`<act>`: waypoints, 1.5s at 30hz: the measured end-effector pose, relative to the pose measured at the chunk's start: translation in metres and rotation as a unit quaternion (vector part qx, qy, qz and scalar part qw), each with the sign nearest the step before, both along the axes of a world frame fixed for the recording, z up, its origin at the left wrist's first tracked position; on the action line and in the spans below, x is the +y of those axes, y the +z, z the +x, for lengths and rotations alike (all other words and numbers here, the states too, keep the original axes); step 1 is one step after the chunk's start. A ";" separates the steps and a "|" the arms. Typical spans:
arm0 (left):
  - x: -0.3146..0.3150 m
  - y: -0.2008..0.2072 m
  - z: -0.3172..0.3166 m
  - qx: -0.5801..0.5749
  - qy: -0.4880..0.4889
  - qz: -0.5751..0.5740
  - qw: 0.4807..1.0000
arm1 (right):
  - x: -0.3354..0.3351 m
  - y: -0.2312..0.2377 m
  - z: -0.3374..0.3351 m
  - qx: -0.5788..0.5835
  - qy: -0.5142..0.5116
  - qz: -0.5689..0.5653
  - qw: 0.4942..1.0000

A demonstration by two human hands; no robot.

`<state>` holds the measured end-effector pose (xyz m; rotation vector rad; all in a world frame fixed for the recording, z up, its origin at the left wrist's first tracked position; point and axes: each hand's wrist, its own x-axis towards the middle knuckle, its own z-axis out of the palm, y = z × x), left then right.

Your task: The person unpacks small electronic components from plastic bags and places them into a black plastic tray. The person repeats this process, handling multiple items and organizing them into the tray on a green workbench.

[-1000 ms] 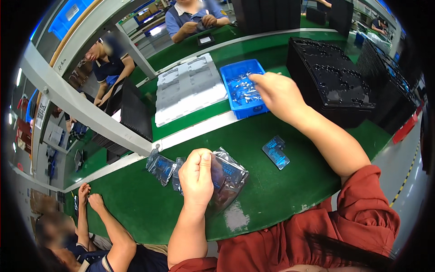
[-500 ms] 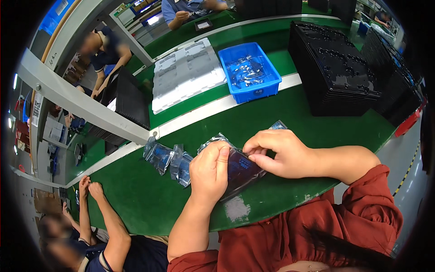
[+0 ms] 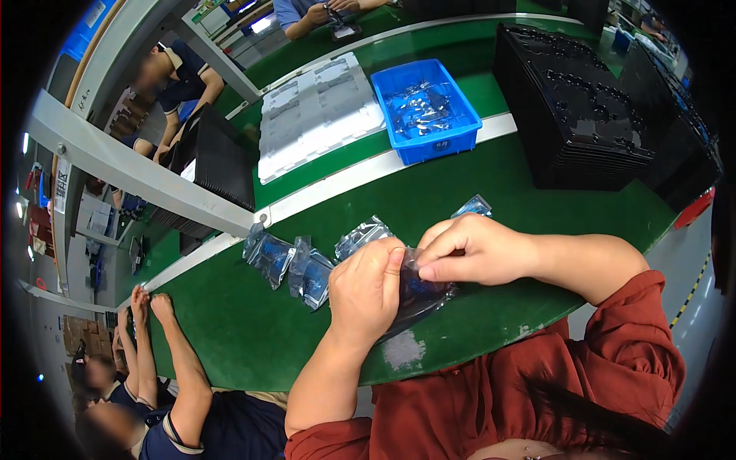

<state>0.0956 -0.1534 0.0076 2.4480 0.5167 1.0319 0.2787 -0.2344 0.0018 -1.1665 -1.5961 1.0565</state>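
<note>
A dark, see-through plastic bag [image 3: 420,300] with blue print hangs between my hands, just above the near edge of the green bench [image 3: 253,337]. My left hand [image 3: 363,290] is closed round its left side, thumb on top. My right hand [image 3: 471,249] pinches its upper edge between thumb and fingertips, close to the left thumb. Whatever is inside the bag is hard to make out. Beyond my left hand lie shiny clear packets with blue contents: one packet [image 3: 268,255], a second packet [image 3: 310,277] and a third packet [image 3: 360,234]. Behind my right hand shows another packet [image 3: 474,205].
A blue bin [image 3: 441,148] holding several clear packets stands at the back, beside white moulded trays [image 3: 318,115]. Tall stacked black trays [image 3: 575,107] occupy the right rear. A grey metal frame [image 3: 146,169] crosses on the left. A co-worker's hands [image 3: 149,301] are at the bench's left end.
My right fingertips have closed on the bag's upper edge, and both hands have come nearer each other. The bag is bunched more. A person across the bench has brought both hands together.
</note>
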 end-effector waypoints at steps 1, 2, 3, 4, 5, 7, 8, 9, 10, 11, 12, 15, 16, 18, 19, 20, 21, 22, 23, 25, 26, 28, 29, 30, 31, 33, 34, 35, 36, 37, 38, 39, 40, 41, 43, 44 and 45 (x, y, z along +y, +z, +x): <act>0.001 -0.001 0.000 0.001 -0.001 0.000 1.000 | 0.002 -0.001 0.001 0.041 0.026 -0.048 0.998; 0.002 -0.001 0.001 0.002 -0.002 0.001 1.000 | 0.002 0.000 0.001 0.112 0.013 -0.109 0.988; 0.002 -0.001 0.000 0.004 0.001 0.002 1.000 | 0.002 0.000 0.001 0.077 0.011 -0.089 0.993; 0.002 -0.002 0.001 0.023 0.001 0.017 1.000 | 0.002 0.000 0.001 0.043 0.008 -0.069 0.997; 0.001 -0.002 0.001 0.017 -0.001 0.024 1.000 | 0.003 -0.001 0.001 0.009 0.005 -0.049 0.999; -0.002 -0.006 0.005 0.003 -0.014 0.034 0.999 | 0.003 -0.004 0.001 0.043 -0.001 -0.091 0.995; -0.001 -0.006 0.004 0.003 -0.010 0.037 0.999 | 0.003 -0.003 0.000 0.075 0.001 -0.123 0.990; -0.001 -0.006 0.004 0.013 -0.007 0.037 0.999 | 0.002 -0.001 0.002 0.105 -0.002 -0.156 0.982; 0.000 -0.004 0.003 0.024 -0.005 0.036 0.999 | 0.003 0.001 0.003 0.110 0.007 -0.166 0.980; 0.000 -0.003 0.003 0.034 -0.002 0.036 0.999 | 0.003 -0.001 0.003 0.063 0.017 -0.122 0.990; -0.001 -0.004 0.004 0.030 -0.008 0.034 0.999 | 0.003 -0.002 0.003 0.015 0.025 -0.078 0.997; -0.004 -0.007 0.006 0.021 -0.016 0.028 0.999 | 0.001 0.003 -0.001 -0.060 0.028 -0.042 0.997; -0.004 -0.007 0.007 0.021 -0.010 0.026 0.999 | -0.001 0.003 -0.001 -0.047 0.003 -0.024 0.999; -0.005 0.000 0.006 0.030 0.009 -0.002 1.000 | -0.001 0.008 0.000 -0.012 -0.064 0.004 0.998; -0.003 0.001 0.005 0.033 0.013 -0.004 0.999 | 0.002 0.006 0.005 -0.006 -0.080 0.052 0.995; -0.001 0.002 0.003 0.036 0.017 -0.007 0.999 | 0.003 0.008 0.009 0.044 -0.118 0.056 0.990; 0.003 0.002 0.002 0.039 0.022 -0.010 0.999 | 0.005 0.011 0.014 0.094 -0.156 0.060 0.981; 0.008 0.000 -0.001 0.044 0.029 -0.019 0.998 | 0.007 0.017 0.022 0.119 -0.159 0.013 0.980; 0.012 0.003 -0.001 0.055 0.058 -0.050 0.996 | 0.009 0.022 0.033 0.144 -0.162 -0.035 0.976; 0.021 0.009 -0.005 0.093 0.129 -0.157 0.975 | 0.012 0.025 0.056 0.076 -0.158 -0.060 0.983; 0.028 0.008 -0.008 0.095 0.144 -0.144 0.974 | 0.013 0.027 0.065 0.059 -0.143 -0.082 0.985; 0.045 -0.002 -0.014 0.101 0.162 -0.137 0.972 | 0.014 0.027 0.077 0.009 -0.119 -0.128 0.984; 0.044 -0.006 -0.012 0.108 0.158 -0.127 0.973 | 0.014 0.023 0.080 -0.057 -0.102 -0.126 0.985; 0.042 -0.008 -0.011 0.116 0.156 -0.117 0.974 | 0.016 0.018 0.080 -0.121 -0.083 -0.122 0.982; 0.040 -0.008 -0.010 0.124 0.155 -0.106 0.974 | 0.018 0.016 0.080 -0.185 -0.062 -0.117 0.974; 0.042 -0.007 -0.010 0.114 0.168 -0.062 0.977 | 0.018 0.013 0.076 -0.229 -0.063 -0.114 0.965; 0.045 -0.007 -0.011 0.094 0.177 -0.033 0.979 | 0.018 0.007 0.076 -0.251 -0.067 -0.088 0.962; 0.048 -0.007 -0.013 0.074 0.185 -0.003 0.980 | 0.019 0.003 0.075 -0.274 -0.070 -0.063 0.957; 0.053 -0.003 -0.019 0.087 0.205 0.009 0.975 | 0.016 0.006 0.067 -0.359 -0.118 -0.029 0.925; 0.058 0.003 -0.024 0.087 0.220 -0.019 0.971 | 0.012 0.008 0.061 -0.428 -0.172 0.017 0.887; 0.063 0.007 -0.031 0.096 0.242 -0.021 0.965 | 0.011 0.006 0.058 -0.430 -0.198 0.063 0.879; 0.069 0.011 -0.039 0.106 0.260 -0.023 0.959 | 0.008 0.004 0.057 -0.430 -0.227 0.109 0.867; 0.078 0.009 -0.052 0.146 0.280 0.025 0.948 | 0.008 0.005 0.055 -0.427 -0.218 0.122 0.869; 0.086 0.012 -0.063 0.202 0.296 -0.008 0.933 | 0.007 0.006 0.053 -0.423 -0.209 0.135 0.871; 0.107 -0.002 -0.090 0.248 0.312 0.005 0.917 | 0.008 0.009 0.042 -0.422 -0.183 0.156 0.874; 0.117 -0.013 -0.101 0.262 0.288 -0.029 0.921 | 0.008 0.008 0.039 -0.426 -0.171 0.171 0.872; 0.122 -0.018 -0.103 0.278 0.260 -0.061 0.923 | 0.007 0.007 0.038 -0.429 -0.161 0.185 0.869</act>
